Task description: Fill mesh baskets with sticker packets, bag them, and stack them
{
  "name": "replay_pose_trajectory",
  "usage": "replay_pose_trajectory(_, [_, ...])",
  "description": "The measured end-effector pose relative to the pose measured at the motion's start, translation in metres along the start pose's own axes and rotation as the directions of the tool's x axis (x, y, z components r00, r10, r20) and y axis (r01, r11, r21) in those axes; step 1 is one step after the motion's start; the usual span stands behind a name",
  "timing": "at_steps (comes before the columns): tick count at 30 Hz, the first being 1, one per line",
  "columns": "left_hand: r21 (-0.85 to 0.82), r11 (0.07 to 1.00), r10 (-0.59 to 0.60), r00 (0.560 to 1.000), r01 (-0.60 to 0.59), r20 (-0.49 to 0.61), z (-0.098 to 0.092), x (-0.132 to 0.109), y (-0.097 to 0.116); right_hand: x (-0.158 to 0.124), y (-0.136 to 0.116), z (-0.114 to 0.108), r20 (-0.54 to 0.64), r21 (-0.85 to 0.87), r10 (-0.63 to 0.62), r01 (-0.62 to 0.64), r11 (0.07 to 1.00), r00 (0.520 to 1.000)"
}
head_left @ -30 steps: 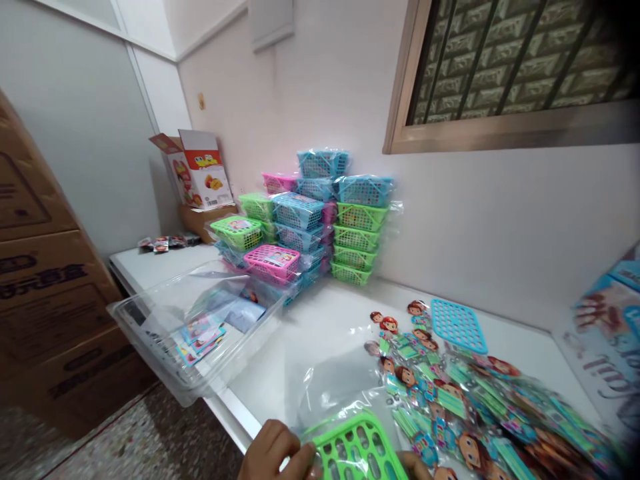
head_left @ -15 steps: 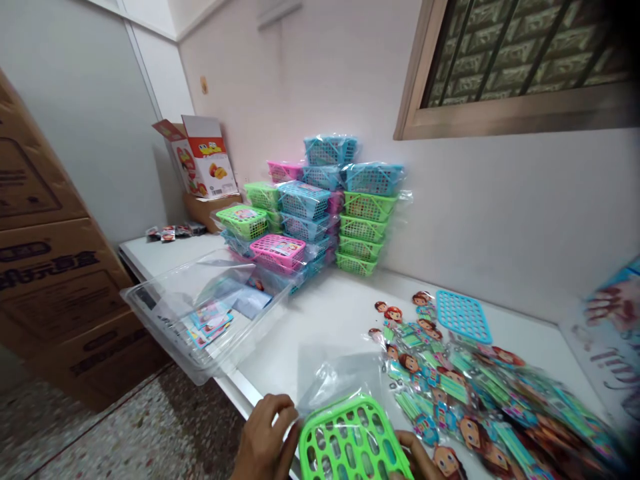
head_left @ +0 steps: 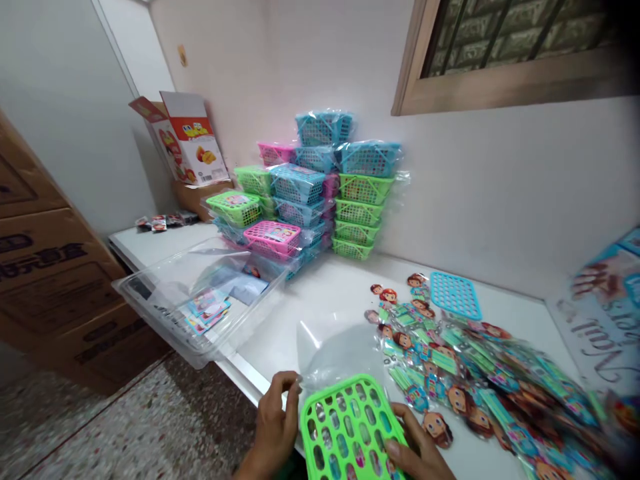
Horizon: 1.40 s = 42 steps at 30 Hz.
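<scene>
A green plastic basket (head_left: 357,427) with a slotted lid is low in the head view, at the table's front edge; coloured items show through its slots. My right hand (head_left: 417,447) grips its right side, thumb on top and fingers at the edge. My left hand (head_left: 277,417) is beside the basket's left corner, fingers curled and pinched at the edge of a clear plastic bag (head_left: 335,347). The bag spreads over the table beyond the basket. To the right lie several clear packets (head_left: 430,360) with cartoon heads and green strips.
Wrapped baskets (head_left: 300,183) in blue, green and pink are stacked by the wall. A clear plastic tray (head_left: 200,360) with cards overhangs the table's left edge. One blue lattice lid (head_left: 455,295) lies behind the packets. Brown cartons (head_left: 50,280) stand at left; an opened box (head_left: 193,150) sits far back.
The view has shifted, so the background sits higher and more to the left. The green basket is tilted differently, and more of my right hand shows on it. My left hand has reached up to the bag's edge.
</scene>
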<state>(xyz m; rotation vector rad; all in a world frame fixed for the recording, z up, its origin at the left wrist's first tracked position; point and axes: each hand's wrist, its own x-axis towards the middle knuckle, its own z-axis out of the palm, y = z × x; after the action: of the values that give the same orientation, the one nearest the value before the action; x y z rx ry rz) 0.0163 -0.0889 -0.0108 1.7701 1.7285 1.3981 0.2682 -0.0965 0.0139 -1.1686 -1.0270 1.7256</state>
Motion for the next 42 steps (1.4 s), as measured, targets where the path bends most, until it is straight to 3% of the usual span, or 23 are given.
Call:
replay_pose_trajectory(3, [0.146, 0.954, 0.278, 0.954, -0.261, -0.114, -0.013, 0.000, 0.008, -0.005, -0.002, 0.003, -0.045, 0.024, 0.049, -0.048, 0.999, 0.998])
replay_pose_trajectory(6, [0.177, 0.844, 0.518, 0.855, -0.507, -0.024, -0.025, 0.001, 0.018, -0.007, -0.003, 0.007, -0.049, 0.104, 0.103, -0.098, 0.990, 0.993])
replay_pose_trajectory(10, [0.126, 0.742, 0.642, 0.752, -0.658, 0.148, -0.029, -0.004, 0.026, -0.008, -0.003, 0.012, -0.068, 0.180, 0.133, -0.119, 0.976, 0.989])
replay_pose_trajectory(12, [0.125, 0.737, 0.644, 0.746, -0.665, 0.172, -0.028, -0.007, 0.026, -0.009, -0.004, 0.013, -0.073, 0.185, 0.128, -0.112, 0.976, 0.989])
replay_pose_trajectory(17, [0.099, 0.846, 0.515, 0.851, -0.524, 0.108, -0.025, -0.009, 0.018, -0.012, -0.005, 0.012, -0.099, 0.193, 0.153, -0.131, 0.972, 0.983])
replay_pose_trajectory(22, [-0.022, 0.945, 0.327, 0.937, -0.327, 0.121, -0.027, -0.015, 0.009, -0.011, -0.005, 0.013, -0.101, 0.189, 0.167, -0.145, 0.971, 0.981])
replay_pose_trajectory(24, [-0.120, 0.977, 0.195, 0.971, -0.179, 0.138, -0.025, -0.019, 0.008, -0.011, -0.005, 0.014, -0.100, 0.201, 0.172, -0.149, 0.968, 0.980])
replay_pose_trajectory(26, [-0.265, 0.963, 0.002, 0.985, 0.044, 0.173, -0.021, -0.023, 0.008, -0.010, -0.005, 0.015, -0.089, 0.214, 0.161, -0.139, 0.967, 0.983])
replay_pose_trajectory(29, [-0.404, 0.866, -0.224, 0.951, 0.294, 0.211, -0.014, -0.026, 0.010, -0.009, -0.004, 0.016, -0.085, 0.231, 0.155, -0.132, 0.964, 0.984])
replay_pose_trajectory(33, [-0.482, 0.768, -0.362, 0.907, 0.421, 0.216, -0.007, -0.020, 0.010, -0.007, 0.000, 0.016, -0.056, 0.240, 0.177, -0.159, 0.958, 0.983])
replay_pose_trajectory(35, [-0.521, 0.714, -0.404, 0.883, 0.468, 0.239, -0.005, -0.013, 0.007, -0.006, 0.002, 0.015, -0.039, 0.239, 0.180, -0.166, 0.957, 0.983])
replay_pose_trajectory(38, [-0.528, 0.647, -0.418, 0.835, 0.550, 0.358, -0.005, -0.001, 0.003, -0.005, 0.005, 0.014, -0.046, 0.234, 0.180, -0.165, 0.958, 0.983])
replay_pose_trajectory(42, [-0.456, 0.651, -0.381, 0.781, 0.607, 0.495, -0.007, 0.010, 0.003, -0.005, 0.005, 0.015, -0.081, 0.231, 0.191, -0.168, 0.958, 0.978])
